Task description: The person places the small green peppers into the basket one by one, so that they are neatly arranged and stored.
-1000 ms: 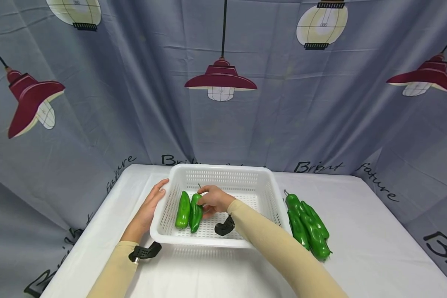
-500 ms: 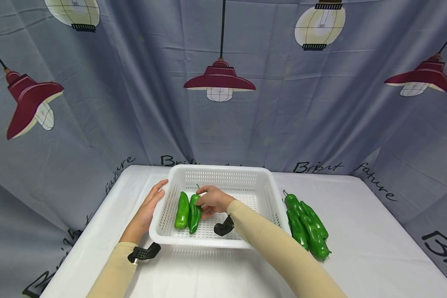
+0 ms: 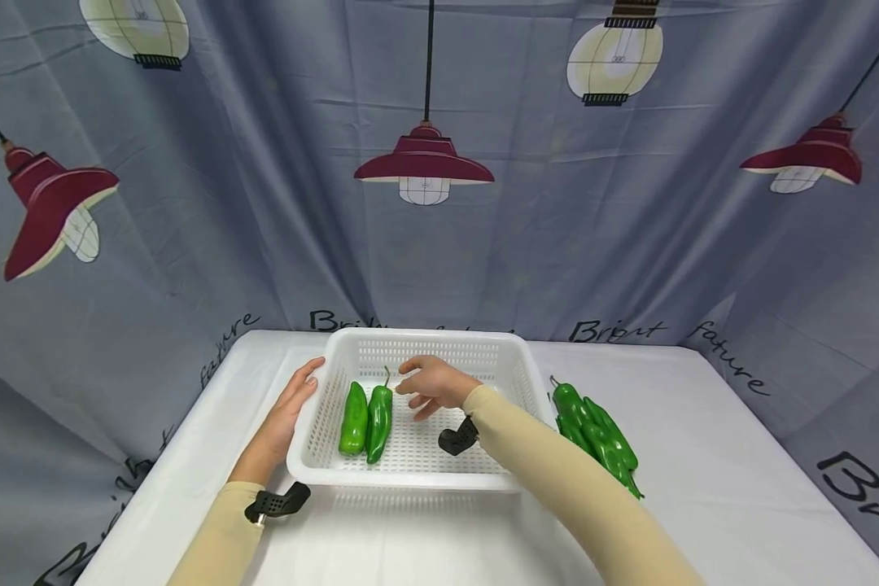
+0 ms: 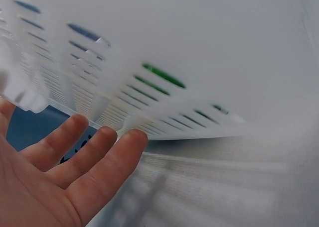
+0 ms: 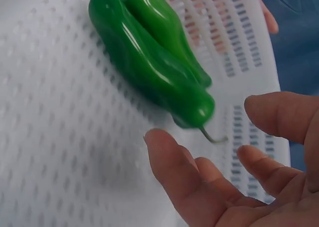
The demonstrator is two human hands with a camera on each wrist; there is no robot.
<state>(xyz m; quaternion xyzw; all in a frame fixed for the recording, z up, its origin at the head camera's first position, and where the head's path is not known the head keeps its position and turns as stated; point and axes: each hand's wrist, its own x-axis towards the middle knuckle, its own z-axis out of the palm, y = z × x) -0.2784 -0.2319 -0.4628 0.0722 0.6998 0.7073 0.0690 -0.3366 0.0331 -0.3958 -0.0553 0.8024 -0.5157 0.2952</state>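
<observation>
Two green peppers lie side by side in the left part of a white perforated basket (image 3: 439,482). The left pepper (image 3: 354,419) is the lighter one; the right pepper (image 3: 379,423) has a thin curved stem toward the back. Over the basket, just right of them, my right hand (image 3: 439,384) has its fingers spread and holds nothing. The right wrist view shows a gap between those fingertips (image 5: 158,142) and the darker pepper (image 5: 154,77). My left hand (image 3: 282,419) rests along the basket's left side, fingers extended; the left wrist view shows its fingertips (image 4: 132,140) by the slotted wall (image 4: 209,48).
A pile of several more green peppers (image 3: 593,431) lies on the white tablecloth (image 3: 710,456), right of the basket and partly behind my right forearm. A grey curtain (image 3: 527,244) printed with lamps hangs behind and around the table.
My right hand has let go of the right pepper and moved right and up from it, its fingers spreading. That pepper stays beside the other. The left hand keeps its place at the basket.
</observation>
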